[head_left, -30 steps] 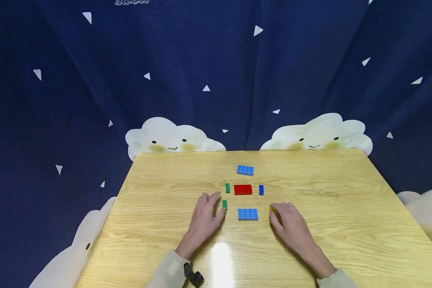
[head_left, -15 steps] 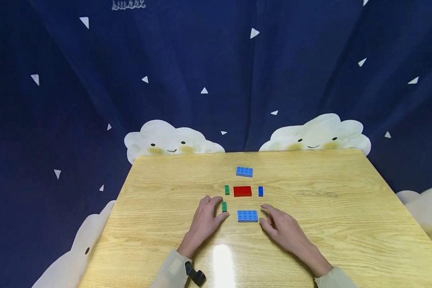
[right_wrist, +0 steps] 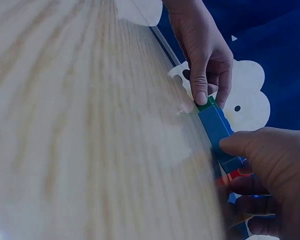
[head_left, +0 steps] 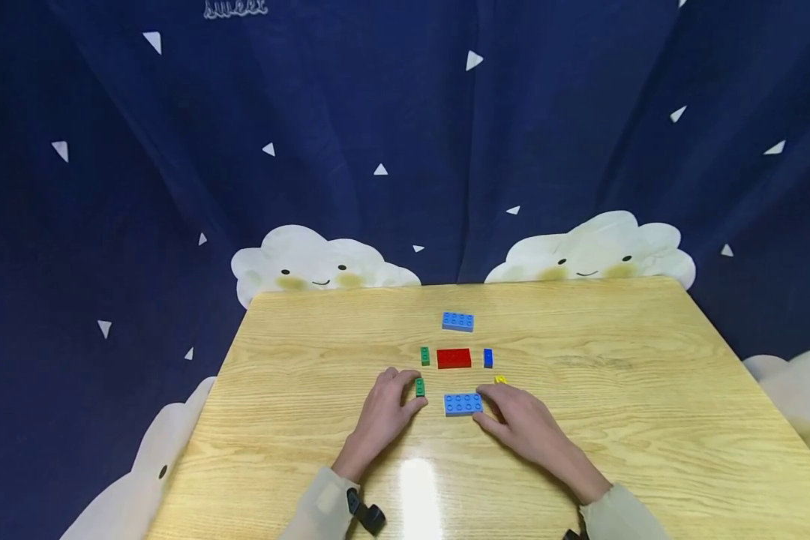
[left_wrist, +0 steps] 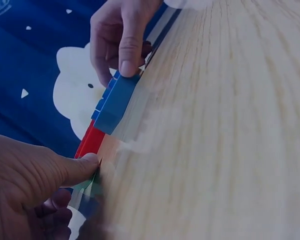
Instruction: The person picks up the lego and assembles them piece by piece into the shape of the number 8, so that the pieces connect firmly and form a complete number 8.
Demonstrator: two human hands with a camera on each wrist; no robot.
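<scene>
My left hand [head_left: 386, 407] pinches a small green brick [head_left: 420, 388] endwise, index finger at its far end and thumb at the near one. My right hand [head_left: 528, 421] has thumb and index finger at the right end of a light blue eight-stud brick [head_left: 460, 405], gripping it across its width. Both bricks lie on the table, the blue one just right of the green. In the left wrist view, the right thumb presses the side of the light blue brick [left_wrist: 115, 105]. Beyond the right index finger a yellow brick [head_left: 501, 380] shows, partly hidden by the hand.
Farther back, a red brick [head_left: 454, 358] lies between another green brick [head_left: 425, 356] and a small dark blue brick [head_left: 488, 358]. A second light blue brick [head_left: 457, 322] sits behind them. The wooden table [head_left: 634, 390] ends at a dark blue curtain [head_left: 351, 97].
My right hand has let go of the yellow brick, moved left and taken hold of the near light blue brick. My left fingers have closed in around the green brick.
</scene>
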